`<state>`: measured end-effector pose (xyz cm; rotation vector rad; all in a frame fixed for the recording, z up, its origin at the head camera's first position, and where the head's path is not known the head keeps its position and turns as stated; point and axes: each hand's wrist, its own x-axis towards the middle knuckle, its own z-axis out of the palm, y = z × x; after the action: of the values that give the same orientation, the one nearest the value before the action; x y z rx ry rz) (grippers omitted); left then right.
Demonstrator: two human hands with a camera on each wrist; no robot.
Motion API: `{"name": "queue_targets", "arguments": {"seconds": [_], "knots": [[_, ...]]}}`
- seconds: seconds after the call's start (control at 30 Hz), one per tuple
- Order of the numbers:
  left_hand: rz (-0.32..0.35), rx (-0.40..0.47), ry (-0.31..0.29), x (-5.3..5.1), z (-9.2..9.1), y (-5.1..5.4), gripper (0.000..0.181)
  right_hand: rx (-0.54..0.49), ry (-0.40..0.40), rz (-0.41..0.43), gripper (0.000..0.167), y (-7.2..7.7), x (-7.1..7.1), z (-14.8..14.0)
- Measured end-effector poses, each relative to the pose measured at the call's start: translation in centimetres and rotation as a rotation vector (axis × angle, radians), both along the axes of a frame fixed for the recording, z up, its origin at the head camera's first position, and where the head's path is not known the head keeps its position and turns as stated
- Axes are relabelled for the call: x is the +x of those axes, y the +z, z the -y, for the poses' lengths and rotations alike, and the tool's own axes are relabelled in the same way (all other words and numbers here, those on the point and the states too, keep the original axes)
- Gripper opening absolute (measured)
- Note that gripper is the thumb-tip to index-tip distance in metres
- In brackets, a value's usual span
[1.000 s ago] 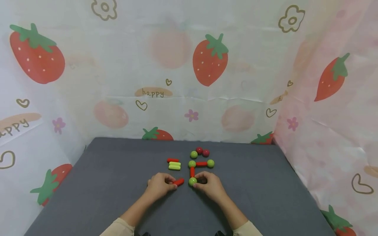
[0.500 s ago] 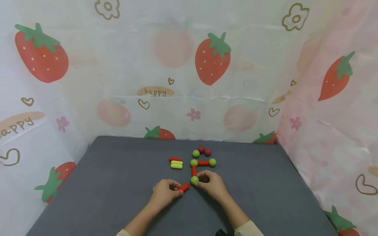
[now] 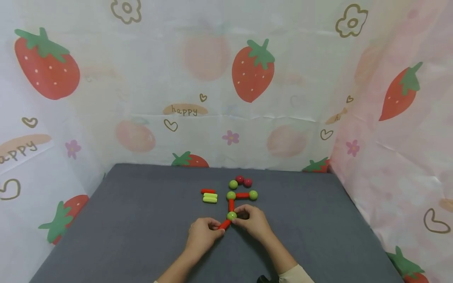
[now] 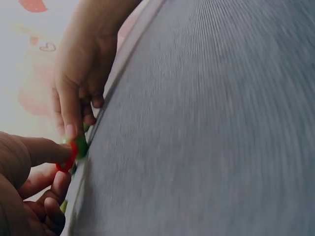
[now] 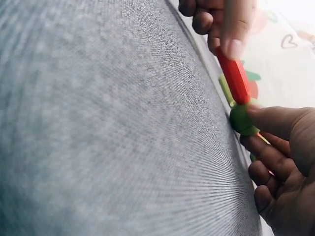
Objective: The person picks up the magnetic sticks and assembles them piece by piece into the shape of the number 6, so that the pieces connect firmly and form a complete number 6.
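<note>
My left hand (image 3: 204,236) pinches a red rod (image 3: 225,224) between thumb and fingers; the rod's far end touches a green ball (image 3: 231,216). That ball is pinched by my right hand (image 3: 254,222) from its right side. In the right wrist view the red rod (image 5: 235,78) meets the green ball (image 5: 242,119) end-on. From the held ball a second red rod (image 3: 231,205) leads back to another green ball (image 3: 231,195). A third red rod (image 3: 242,195) runs right from there to an end green ball (image 3: 253,195).
Left of the joined pieces lie a loose red rod (image 3: 208,191) and two yellow-green rods (image 3: 210,198). Behind them sit a loose green ball (image 3: 233,184) and two dark red balls (image 3: 247,182). A strawberry-print cloth (image 3: 198,133) rises behind the grey table (image 3: 141,204).
My left hand has moved right and nearer with the red rod, bringing its end against the green ball. My right hand keeps its grip on that ball.
</note>
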<state>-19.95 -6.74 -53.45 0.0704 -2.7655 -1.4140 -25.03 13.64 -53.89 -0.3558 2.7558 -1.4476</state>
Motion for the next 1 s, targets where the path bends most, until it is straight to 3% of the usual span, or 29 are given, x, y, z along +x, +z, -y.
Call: {"name": "queue_targets", "arguments": {"seconds": [0.2,0.5,0.8,1.0], "knots": [[0.004,-0.020,0.049,0.3,-0.7,0.4,0.017,0.012,-0.018,0.002,0.027,0.0,0.0,0.2],[0.022,-0.033,0.042,0.9,-0.9,0.9,0.015,0.002,0.021,0.023,0.025,0.3,0.2,0.0],[0.087,-0.025,-0.051,0.9,-1.5,1.2,0.014,-0.020,0.025,0.052,0.023,0.3,0.1,-0.1],[0.082,0.020,-0.084,0.8,-1.8,1.0,0.015,-0.031,0.028,0.050,0.023,0.2,0.0,-0.2]]}}
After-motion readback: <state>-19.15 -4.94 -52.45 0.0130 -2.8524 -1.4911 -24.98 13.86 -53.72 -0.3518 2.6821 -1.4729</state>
